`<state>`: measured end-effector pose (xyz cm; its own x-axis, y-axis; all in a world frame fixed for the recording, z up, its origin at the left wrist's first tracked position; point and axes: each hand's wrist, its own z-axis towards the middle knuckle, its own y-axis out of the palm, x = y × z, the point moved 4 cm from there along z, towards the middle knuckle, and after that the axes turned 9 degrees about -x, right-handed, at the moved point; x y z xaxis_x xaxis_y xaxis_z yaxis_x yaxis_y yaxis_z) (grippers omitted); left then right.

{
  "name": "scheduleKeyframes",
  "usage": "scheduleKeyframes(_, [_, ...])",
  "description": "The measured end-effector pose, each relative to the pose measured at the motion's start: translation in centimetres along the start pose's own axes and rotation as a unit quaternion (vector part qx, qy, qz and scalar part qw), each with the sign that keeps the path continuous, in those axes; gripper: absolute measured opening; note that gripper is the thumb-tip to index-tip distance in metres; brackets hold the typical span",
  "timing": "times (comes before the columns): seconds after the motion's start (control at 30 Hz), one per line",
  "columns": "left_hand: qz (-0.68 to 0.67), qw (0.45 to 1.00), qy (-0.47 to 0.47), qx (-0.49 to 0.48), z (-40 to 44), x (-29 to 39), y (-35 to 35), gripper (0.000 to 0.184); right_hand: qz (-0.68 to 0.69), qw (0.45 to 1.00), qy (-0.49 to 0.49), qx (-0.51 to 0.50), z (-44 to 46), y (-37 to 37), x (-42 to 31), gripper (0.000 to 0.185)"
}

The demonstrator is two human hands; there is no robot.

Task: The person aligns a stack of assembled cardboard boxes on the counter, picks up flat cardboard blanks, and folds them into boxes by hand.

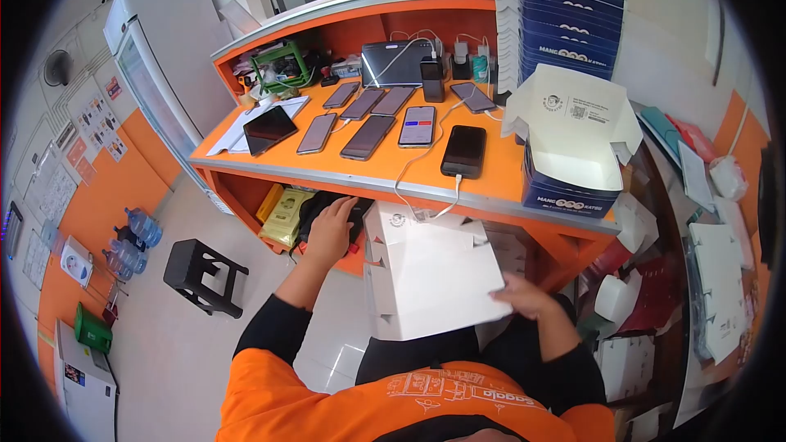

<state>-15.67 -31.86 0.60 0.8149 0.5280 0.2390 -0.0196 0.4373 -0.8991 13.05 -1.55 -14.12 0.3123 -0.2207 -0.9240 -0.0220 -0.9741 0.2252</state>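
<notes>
A flat white cardboard box blank (434, 274), with slots and tabs along its edges, is held over my lap below the counter's front edge. My right hand (524, 295) pinches its right edge, thumb on top. At the blank's upper left, my left hand (332, 229) is off the card, its fingers stretched out in front of a black item (315, 211) on the lower shelf. Whether those fingers touch the black item I cannot tell. A small printed logo shows near the blank's top edge.
On the orange counter (319, 168) lie several phones, one black phone (463, 151) on a charging cable. An opened box (573, 188) stands at its right end, before a tall stack of boxes (569, 24). A black stool (205, 274) stands at left; cartons crowd the right.
</notes>
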Motion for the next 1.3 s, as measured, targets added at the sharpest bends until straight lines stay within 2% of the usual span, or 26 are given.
scheduleKeyframes(0.03, [-0.014,0.999,-0.044,0.016,-0.9,0.2,-0.1,0.043,-0.019,0.999,0.032,-0.016,-0.3,0.8,1.1,0.045])
scheduleKeyframes(0.07, [-0.001,0.999,-0.039,0.017,-2.0,1.5,-0.3,0.044,-0.017,0.997,0.070,-0.001,-1.4,2.8,0.6,0.043])
scheduleKeyframes(0.1, [0.011,0.999,-0.034,0.017,-3.3,3.5,-0.5,0.044,-0.009,0.998,0.066,0.004,-1.8,4.2,1.3,0.044])
scheduleKeyframes(0.17, [-0.069,0.994,0.043,-0.077,-6.9,8.4,1.5,0.048,0.073,0.994,0.078,-0.032,-2.2,7.0,2.2,0.047])
scheduleKeyframes(0.23, [-0.204,0.950,0.134,-0.195,-9.5,15.7,1.7,0.064,0.095,0.987,0.123,-0.044,-2.3,9.3,3.1,0.047])
scheduleKeyframes(0.3, [-0.092,0.953,0.164,-0.236,-11.9,18.0,4.2,0.074,0.095,0.983,0.145,-0.060,-2.1,11.2,3.3,0.046])
scheduleKeyframes(0.4, [0.042,0.956,0.185,-0.223,-13.1,17.1,7.6,0.099,0.050,0.983,0.152,-0.089,-2.1,12.7,2.2,0.042])
scheduleKeyframes(0.5, [0.040,0.947,0.176,-0.264,-13.9,17.4,7.4,0.100,0.038,0.979,0.142,-0.139,-2.5,11.5,2.4,0.045])
scheduleKeyframes(0.57, [0.055,0.945,0.176,-0.269,-14.2,17.2,8.0,0.103,-0.003,0.974,0.156,-0.164,-2.8,9.5,3.3,0.056])
scheduleKeyframes(0.63, [0.065,0.938,0.177,-0.289,-14.3,17.1,8.2,0.105,-0.054,0.969,0.159,-0.182,-3.3,7.6,1.0,0.063])
scheduleKeyframes(0.67, [0.067,0.934,0.176,-0.305,-14.2,17.2,8.2,0.105,-0.082,0.973,0.162,-0.139,-3.2,5.3,1.2,0.072])
scheduleKeyframes(0.73, [0.072,0.927,0.173,-0.325,-14.1,17.1,7.8,0.106,-0.131,0.985,0.108,0.008,-2.8,1.5,-0.7,0.083])
scheduleKeyframes(0.8, [0.068,0.925,0.186,-0.324,-14.1,16.5,7.8,0.105,-0.019,0.993,0.039,0.109,-2.1,-1.4,-2.7,0.084])
scheduleKeyframes(0.9, [0.052,0.922,0.187,-0.336,-13.7,15.9,7.0,0.104,0.017,0.981,-0.038,0.188,0.8,-4.3,-3.1,0.070])
scheduleKeyframes(0.97, [0.049,0.917,0.189,-0.347,-13.3,15.5,6.1,0.100,0.056,0.987,-0.065,0.134,2.1,-3.6,-3.6,0.059])
scheduleKeyframes(1.07, [0.073,0.950,0.115,-0.281,-13.6,13.4,5.0,0.095,0.106,0.988,-0.055,0.102,3.6,-3.1,-2.6,0.045])
scheduleKeyframes(1.1, [0.040,0.974,0.034,-0.219,-14.0,11.6,5.0,0.090,0.121,0.987,-0.042,0.100,4.1,-3.1,-1.9,0.041])
scheduleKeyframes(1.17, [-0.025,0.987,-0.129,-0.092,-15.6,7.4,6.1,0.081,0.175,0.982,-0.026,0.061,3.6,-1.9,-1.9,0.042])
scheduleKeyframes(1.2, [-0.184,0.960,-0.185,-0.101,-16.0,6.5,6.8,0.075,0.192,0.980,-0.019,0.055,3.4,-1.4,-1.6,0.041])
scheduleKeyframes(1.23, [-0.338,0.905,-0.237,-0.106,-16.4,5.6,7.6,0.070,0.210,0.976,-0.012,0.049,3.2,-0.9,-1.2,0.041])
scheduleKeyframes(1.27, [-0.480,0.823,-0.283,-0.106,-16.9,4.9,8.3,0.066,0.238,0.970,-0.014,0.041,2.9,-0.2,-0.9,0.042])
scheduleKeyframes(1.3, [-0.609,0.719,-0.319,-0.099,-17.1,4.5,8.9,0.062,0.264,0.964,-0.017,0.033,2.7,0.6,-0.9,0.042])
